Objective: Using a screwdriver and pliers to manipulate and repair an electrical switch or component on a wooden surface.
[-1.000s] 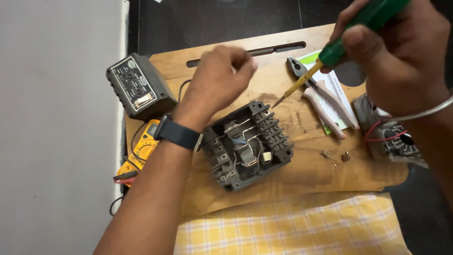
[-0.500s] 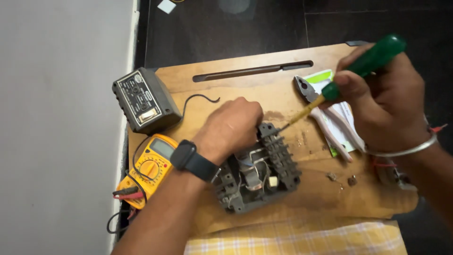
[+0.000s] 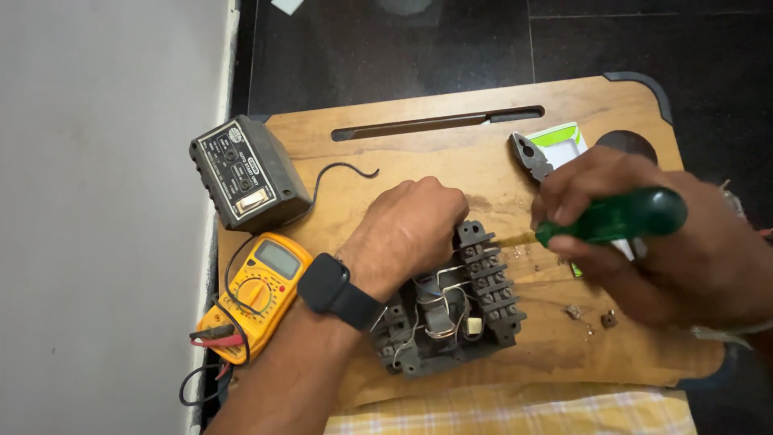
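A dark grey electrical unit [image 3: 459,318] with terminal strips and thin wires inside lies on a wooden lap board [image 3: 419,165]. My left hand [image 3: 407,234], with a black watch on the wrist, rests on the unit's upper left part and holds it down. My right hand [image 3: 644,242] grips a green-handled screwdriver [image 3: 612,217] lying nearly level. Its yellowish shaft points left and its tip meets the unit's upper right terminal strip [image 3: 483,250].
A grey box-shaped adapter [image 3: 245,177] with a thin black wire stands at the board's left. A yellow multimeter [image 3: 254,286] with red and black leads lies below it. Pliers [image 3: 531,157] and a green-white packet [image 3: 564,141] lie behind my right hand. Small screws [image 3: 592,314] lie on the board.
The screwdriver has dropped from a steep slant to nearly level, with my right hand lower. My left hand came down onto the unit. The view has shifted downward.
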